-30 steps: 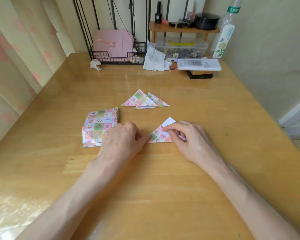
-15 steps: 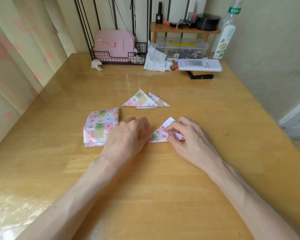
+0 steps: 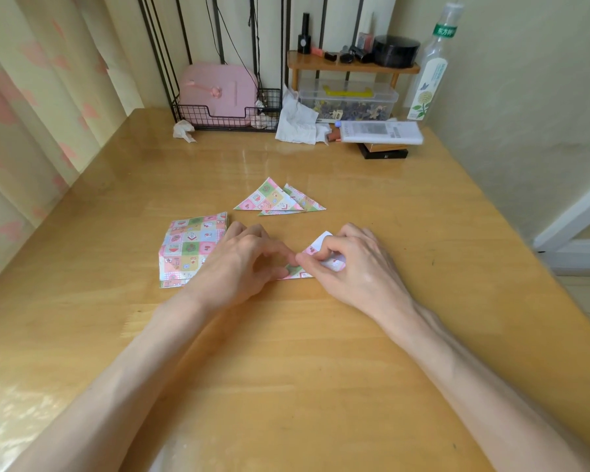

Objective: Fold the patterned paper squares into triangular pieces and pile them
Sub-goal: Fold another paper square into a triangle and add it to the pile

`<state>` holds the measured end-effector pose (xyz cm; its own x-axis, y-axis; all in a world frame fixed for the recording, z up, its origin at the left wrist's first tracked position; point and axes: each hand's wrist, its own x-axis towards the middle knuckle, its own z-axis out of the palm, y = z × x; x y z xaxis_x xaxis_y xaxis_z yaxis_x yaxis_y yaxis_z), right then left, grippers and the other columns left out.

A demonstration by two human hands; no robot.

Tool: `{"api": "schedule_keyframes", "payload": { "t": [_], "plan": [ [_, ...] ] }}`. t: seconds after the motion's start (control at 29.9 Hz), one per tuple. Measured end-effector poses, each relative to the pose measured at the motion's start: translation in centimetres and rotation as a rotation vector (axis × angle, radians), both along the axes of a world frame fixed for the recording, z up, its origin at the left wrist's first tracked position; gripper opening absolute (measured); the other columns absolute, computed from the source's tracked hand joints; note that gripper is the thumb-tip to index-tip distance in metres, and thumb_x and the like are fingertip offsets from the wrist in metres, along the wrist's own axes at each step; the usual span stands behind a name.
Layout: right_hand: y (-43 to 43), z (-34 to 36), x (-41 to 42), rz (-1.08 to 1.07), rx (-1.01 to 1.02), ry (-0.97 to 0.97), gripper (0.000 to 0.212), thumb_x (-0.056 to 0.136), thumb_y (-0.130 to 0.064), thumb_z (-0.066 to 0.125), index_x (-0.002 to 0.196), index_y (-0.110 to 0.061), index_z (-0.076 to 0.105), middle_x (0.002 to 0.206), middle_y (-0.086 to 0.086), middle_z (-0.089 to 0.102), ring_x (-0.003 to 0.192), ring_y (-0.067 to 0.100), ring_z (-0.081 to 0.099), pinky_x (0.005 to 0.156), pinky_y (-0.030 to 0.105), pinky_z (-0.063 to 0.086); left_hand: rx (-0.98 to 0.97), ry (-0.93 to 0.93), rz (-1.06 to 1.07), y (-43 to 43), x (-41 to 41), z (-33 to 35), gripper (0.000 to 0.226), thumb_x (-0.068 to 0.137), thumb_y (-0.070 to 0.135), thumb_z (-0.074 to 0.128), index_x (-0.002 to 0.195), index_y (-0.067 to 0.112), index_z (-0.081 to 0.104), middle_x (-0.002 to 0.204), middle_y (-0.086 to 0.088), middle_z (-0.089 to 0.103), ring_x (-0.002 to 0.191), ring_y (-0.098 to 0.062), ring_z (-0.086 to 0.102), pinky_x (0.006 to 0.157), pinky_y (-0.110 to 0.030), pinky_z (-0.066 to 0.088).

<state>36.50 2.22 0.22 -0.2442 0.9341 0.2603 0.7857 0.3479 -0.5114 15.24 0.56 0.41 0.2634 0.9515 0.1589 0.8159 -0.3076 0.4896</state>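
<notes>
The paper [image 3: 300,273] lay flat on the surface [image 3: 321,352], its long edge running left to right between the hands. The right hand [image 3: 355,270] pinched its right part. The left hand [image 3: 242,264], fingers curled, touched its left corner, grip unclear. The pile [image 3: 280,201] lay just beyond.

The glossy wooden surface [image 3: 304,369] carries a stack of patterned squares [image 3: 193,248] left of centre, folded triangles [image 3: 276,199] piled just beyond, and a half-folded paper [image 3: 300,271] nearer. A wire basket [image 3: 225,114], a crumpled tissue [image 3: 183,130] and a bottle [image 3: 430,73] line the far edge.
</notes>
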Motion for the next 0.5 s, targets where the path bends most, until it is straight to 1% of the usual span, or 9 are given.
{"api": "schedule_keyframes", "payload": {
  "t": [0.03, 0.07, 0.13, 0.2, 0.3, 0.33, 0.37, 0.43, 0.5],
  "plan": [
    [0.1, 0.2, -0.3, -0.009, 0.001, -0.011, 0.03, 0.084, -0.06, 0.071, 0.065, -0.038, 0.061, 0.079, -0.014, 0.045, 0.09, 0.016, 0.045, 0.067, 0.02, 0.03, -0.011, 0.01, -0.006, 0.0, -0.1, 0.0, 0.023, 0.09, 0.037, 0.074, 0.109, 0.049, 0.071, 0.095, 0.014, 0.048, 0.096, -0.016, 0.034, 0.084, -0.025, 0.03],
    [0.3, 0.4, -0.5, -0.021, 0.008, -0.032, 0.032, 0.083, -0.06, 0.071, 0.065, -0.034, 0.067, 0.079, -0.014, 0.046, 0.091, 0.017, 0.044, 0.069, 0.021, 0.028, -0.024, 0.019, -0.011, 0.0, -0.3, 0.1, 0.023, 0.091, 0.038, 0.073, 0.109, 0.052, 0.069, 0.096, 0.014, 0.047, 0.096, -0.015, 0.031, 0.085, -0.025, 0.028],
    [0.5, 0.4, -1.0, -0.049, 0.038, -0.063, 0.037, 0.083, -0.059, 0.072, 0.067, -0.026, 0.073, 0.08, -0.011, 0.051, 0.093, 0.019, 0.043, 0.07, 0.023, 0.032, -0.041, 0.024, -0.023, 0.0, -0.5, 0.3, 0.027, 0.091, 0.039, 0.073, 0.106, 0.06, 0.064, 0.099, 0.011, 0.047, 0.096, -0.014, 0.028, 0.087, -0.024, 0.027],
    [0.4, -0.1, -1.3, -0.061, 0.078, -0.061, 0.037, 0.083, -0.056, 0.073, 0.066, -0.023, 0.074, 0.081, -0.011, 0.055, 0.092, 0.019, 0.043, 0.071, 0.024, 0.036, -0.047, 0.022, -0.03, 0.0, -0.6, 0.5, 0.031, 0.09, 0.04, 0.073, 0.105, 0.063, 0.059, 0.102, 0.009, 0.048, 0.096, -0.013, 0.027, 0.089, -0.025, 0.026],
    [0.0, -0.8, -1.0, -0.05, 0.101, -0.031, 0.031, 0.081, -0.05, 0.077, 0.066, -0.023, 0.073, 0.083, -0.011, 0.059, 0.09, 0.021, 0.043, 0.073, 0.026, 0.041, -0.045, 0.024, -0.048, -0.1, -0.7, 0.7, 0.029, 0.092, 0.036, 0.072, 0.108, 0.06, 0.064, 0.103, 0.01, 0.047, 0.095, -0.01, 0.025, 0.09, -0.025, 0.026],
    [0.0, -1.0, -0.8, -0.048, 0.104, -0.011, 0.028, 0.081, -0.048, 0.078, 0.068, -0.024, 0.074, 0.084, -0.01, 0.06, 0.09, 0.021, 0.043, 0.074, 0.025, 0.041, -0.046, 0.025, -0.054, -0.1, -0.8, 0.6, 0.034, 0.095, 0.029, 0.069, 0.109, 0.06, 0.065, 0.103, 0.011, 0.047, 0.095, -0.01, 0.025, 0.091, -0.026, 0.027],
    [0.0, -1.2, -0.6, -0.049, 0.105, 0.01, 0.025, 0.08, -0.047, 0.08, 0.069, -0.025, 0.076, 0.086, -0.009, 0.061, 0.091, 0.02, 0.043, 0.073, 0.024, 0.039, -0.043, 0.028, -0.058, -0.1, -0.9, 0.5, 0.045, 0.098, 0.018, 0.065, 0.109, 0.061, 0.065, 0.103, 0.012, 0.047, 0.095, -0.011, 0.026, 0.092, -0.027, 0.029],
    [0.0, -1.4, -0.3, -0.05, 0.114, 0.033, 0.023, 0.078, -0.049, 0.08, 0.072, -0.026, 0.078, 0.089, -0.009, 0.06, 0.091, 0.019, 0.043, 0.074, 0.022, 0.037, -0.042, 0.047, -0.055, 0.0, -1.0, 0.5, 0.067, 0.094, -0.005, 0.053, 0.111, 0.059, 0.066, 0.104, 0.015, 0.047, 0.096, -0.013, 0.028, 0.093, -0.03, 0.033],
    [0.0, -1.7, -0.4, -0.051, 0.133, 0.032, 0.032, 0.077, -0.059, 0.073, 0.073, -0.028, 0.078, 0.089, -0.01, 0.06, 0.091, 0.019, 0.044, 0.078, 0.027, 0.042, -0.062, 0.055, -0.05, 0.0, -1.1, 0.5, 0.076, 0.089, -0.012, 0.046, 0.113, 0.057, 0.066, 0.106, 0.015, 0.047, 0.097, -0.015, 0.029, 0.095, -0.032, 0.034]
  ]
}}
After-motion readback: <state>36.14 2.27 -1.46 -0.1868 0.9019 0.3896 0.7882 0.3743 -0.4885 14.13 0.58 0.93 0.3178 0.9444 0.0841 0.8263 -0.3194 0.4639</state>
